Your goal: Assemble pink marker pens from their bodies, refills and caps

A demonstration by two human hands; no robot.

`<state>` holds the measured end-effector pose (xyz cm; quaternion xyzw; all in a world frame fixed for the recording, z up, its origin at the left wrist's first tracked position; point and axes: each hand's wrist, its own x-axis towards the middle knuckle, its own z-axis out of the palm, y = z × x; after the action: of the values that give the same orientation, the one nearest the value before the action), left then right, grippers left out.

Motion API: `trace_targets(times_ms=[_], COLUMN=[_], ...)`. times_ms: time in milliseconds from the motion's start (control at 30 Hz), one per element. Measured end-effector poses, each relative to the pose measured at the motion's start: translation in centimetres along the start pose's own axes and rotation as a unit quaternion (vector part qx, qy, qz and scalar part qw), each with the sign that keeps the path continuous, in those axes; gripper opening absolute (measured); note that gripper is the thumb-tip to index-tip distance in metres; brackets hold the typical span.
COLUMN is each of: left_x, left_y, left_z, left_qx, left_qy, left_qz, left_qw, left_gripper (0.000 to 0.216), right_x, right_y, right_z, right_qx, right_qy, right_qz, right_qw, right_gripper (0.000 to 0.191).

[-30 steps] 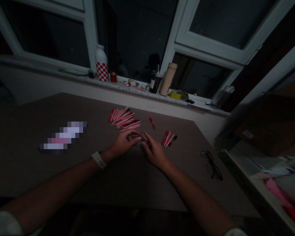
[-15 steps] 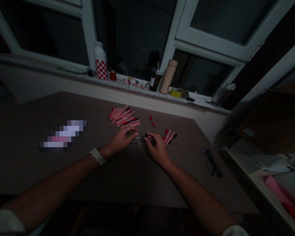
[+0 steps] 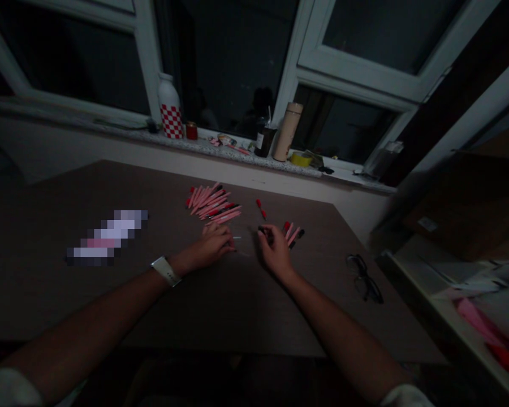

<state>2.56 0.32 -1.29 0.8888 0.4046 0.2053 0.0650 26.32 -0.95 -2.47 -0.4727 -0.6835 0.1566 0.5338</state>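
On the table, my left hand (image 3: pixel 217 244) has turned palm down with its fingers closed just in front of a pile of pink pens (image 3: pixel 210 203). A small dark tip shows below its fingertips, but what it holds is too dim to name. A thin clear piece (image 3: pixel 237 237) lies by these fingers. To the right, my right hand (image 3: pixel 276 251) pinches a small black pen cap (image 3: pixel 261 229) between thumb and index finger. Behind that hand lies a smaller group of pink pens with red and black caps (image 3: pixel 293 234). A red pen (image 3: pixel 261 209) rests between the two groups.
Black-framed glasses (image 3: pixel 365 280) lie at the table's right. A blurred-out flat object (image 3: pixel 106 237) is at the left. The windowsill holds a checkered bottle (image 3: pixel 171 113), a beige flask (image 3: pixel 288 133), a dark drink cup (image 3: pixel 264 140) and yellow tape (image 3: pixel 301 159).
My hands have moved apart. The left has rolled palm down and drawn slightly left; the right has shifted a little right with the black cap.
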Motion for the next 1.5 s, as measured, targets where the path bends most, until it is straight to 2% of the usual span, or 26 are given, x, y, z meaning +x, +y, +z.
trace_targets(times_ms=[167,333,433,567,900,1133,1300,1433,1500], left_x=[0.2,0.5,0.6,0.7,0.5,0.4,0.4,0.6,0.6], left_y=[0.0,0.2,0.4,0.4,-0.1,0.4,0.8,0.7,0.4], left_z=[-0.2,-1.0,-1.3,-1.3,-1.7,-1.7,-1.8,-2.0,-1.8], left_qx=[-0.024,-0.051,-0.059,-0.059,-0.036,-0.052,-0.075,-0.085,-0.064], left_qy=[0.075,0.172,0.207,0.221,0.223,0.186,0.214,0.276,0.271], left_qz=[-0.033,-0.084,-0.096,-0.100,-0.052,-0.026,-0.047,-0.061,-0.070], left_qw=[0.996,0.980,0.972,0.968,0.973,0.981,0.973,0.956,0.958], left_gripper=[0.023,0.023,0.025,0.025,0.023,0.019,0.034,0.034,0.030], right_x=[0.0,0.0,0.0,-0.1,0.1,-0.2,0.0,-0.2,-0.3], right_y=[0.2,0.1,0.0,-0.1,-0.3,-1.0,-1.3,-1.2,-1.0], right_z=[-0.2,-0.4,-0.5,-0.5,-1.3,-1.3,-1.2,-0.9,-0.7], right_qx=[-0.006,-0.009,-0.015,-0.017,-0.076,-0.111,-0.100,-0.084,-0.073], right_qy=[-0.014,-0.038,-0.053,-0.057,-0.062,-0.121,-0.157,-0.122,-0.099], right_qz=[-0.017,-0.032,-0.038,-0.041,-0.077,-0.112,-0.113,-0.072,-0.051], right_qw=[1.000,0.999,0.998,0.997,0.992,0.980,0.976,0.986,0.991], right_gripper=[0.023,0.021,0.021,0.020,0.024,0.024,0.021,0.021,0.022])
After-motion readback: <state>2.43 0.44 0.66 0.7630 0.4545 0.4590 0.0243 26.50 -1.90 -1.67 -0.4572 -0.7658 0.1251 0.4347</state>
